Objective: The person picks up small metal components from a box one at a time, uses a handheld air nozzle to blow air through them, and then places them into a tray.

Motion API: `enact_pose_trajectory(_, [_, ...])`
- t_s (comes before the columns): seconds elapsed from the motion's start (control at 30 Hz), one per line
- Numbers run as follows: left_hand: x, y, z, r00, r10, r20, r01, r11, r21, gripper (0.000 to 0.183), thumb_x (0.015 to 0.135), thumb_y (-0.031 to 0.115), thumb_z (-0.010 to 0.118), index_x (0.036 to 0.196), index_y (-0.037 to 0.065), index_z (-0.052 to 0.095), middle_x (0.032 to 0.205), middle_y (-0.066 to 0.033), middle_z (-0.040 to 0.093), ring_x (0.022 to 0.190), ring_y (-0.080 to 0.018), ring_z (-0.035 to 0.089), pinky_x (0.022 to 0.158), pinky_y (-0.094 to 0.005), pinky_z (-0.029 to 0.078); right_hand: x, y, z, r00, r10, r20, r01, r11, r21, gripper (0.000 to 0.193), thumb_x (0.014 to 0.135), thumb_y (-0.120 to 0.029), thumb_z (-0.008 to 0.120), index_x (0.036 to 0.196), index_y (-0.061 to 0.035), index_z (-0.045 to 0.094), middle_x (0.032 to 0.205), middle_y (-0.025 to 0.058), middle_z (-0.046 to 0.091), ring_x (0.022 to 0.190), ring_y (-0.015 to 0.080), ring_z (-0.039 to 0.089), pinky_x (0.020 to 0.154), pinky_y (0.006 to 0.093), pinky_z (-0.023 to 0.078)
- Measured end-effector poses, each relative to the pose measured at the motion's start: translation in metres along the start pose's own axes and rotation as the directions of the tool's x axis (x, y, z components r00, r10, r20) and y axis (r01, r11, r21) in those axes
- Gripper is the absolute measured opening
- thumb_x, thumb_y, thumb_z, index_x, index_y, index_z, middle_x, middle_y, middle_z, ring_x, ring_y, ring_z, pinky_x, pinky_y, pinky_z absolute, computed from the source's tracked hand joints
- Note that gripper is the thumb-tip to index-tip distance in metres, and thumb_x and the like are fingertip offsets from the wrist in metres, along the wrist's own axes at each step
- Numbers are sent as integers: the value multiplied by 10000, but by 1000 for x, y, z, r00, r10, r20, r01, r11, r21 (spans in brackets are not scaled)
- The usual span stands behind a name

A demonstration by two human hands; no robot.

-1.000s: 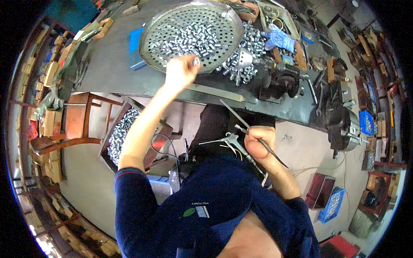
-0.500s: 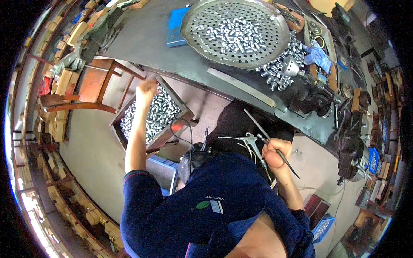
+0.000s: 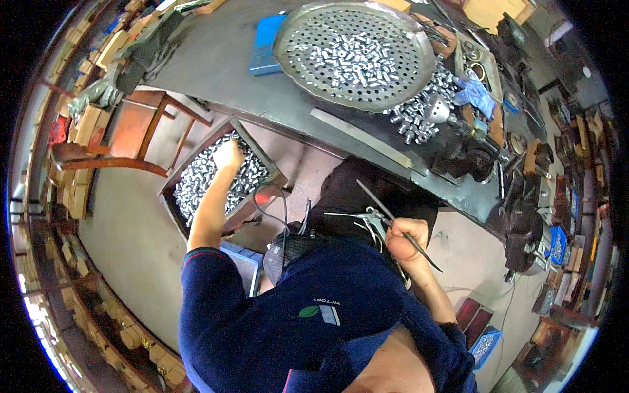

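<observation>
Left hand (image 3: 228, 157) is among parts (image 3: 198, 181) near far corner of box (image 3: 259, 149); can't tell its grip. Right hand (image 3: 407, 238) grasps rod (image 3: 373, 198) mid-length, likely for balance.

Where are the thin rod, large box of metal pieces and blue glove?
Thin rod (image 3: 374, 199), head view: upper length.
Large box (image 3: 259, 150), head view: right rim.
Blue glove (image 3: 475, 95), head view: middle.

The tray (image 3: 413, 56) sits on the bench (image 3: 216, 62), right of and beyond the box (image 3: 262, 153).
</observation>
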State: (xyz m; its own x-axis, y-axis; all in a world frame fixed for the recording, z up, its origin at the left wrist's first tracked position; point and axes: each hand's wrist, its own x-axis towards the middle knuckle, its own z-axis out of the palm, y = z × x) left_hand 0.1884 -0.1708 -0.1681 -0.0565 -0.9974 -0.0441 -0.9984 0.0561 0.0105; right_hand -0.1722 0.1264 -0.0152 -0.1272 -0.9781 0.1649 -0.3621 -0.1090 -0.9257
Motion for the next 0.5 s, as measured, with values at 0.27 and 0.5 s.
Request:
enact_pose_trajectory(0.27, [-13,-20,-21,974,-97,207,203,782,-589,234,692,182,627,866,26,635,778,-151,649,678,-244,651,648,-335,526,-1,0,-5,999,-7,37,3,993,122,240,575,-3,509,514,-53,283,472,23,385,437,80,367,413,236,275])
enact_pose_trajectory(0.5, [-56,2,-78,976,72,205,200,-667,-717,298,847,141,534,1098,-20,538,847,-161,611,718,-251,614,734,-375,518,-2,0,-2,998,5,60,-13,991,132,222,580,0,498,511,-52,294,464,16,367,431,77,359,403,244,262])
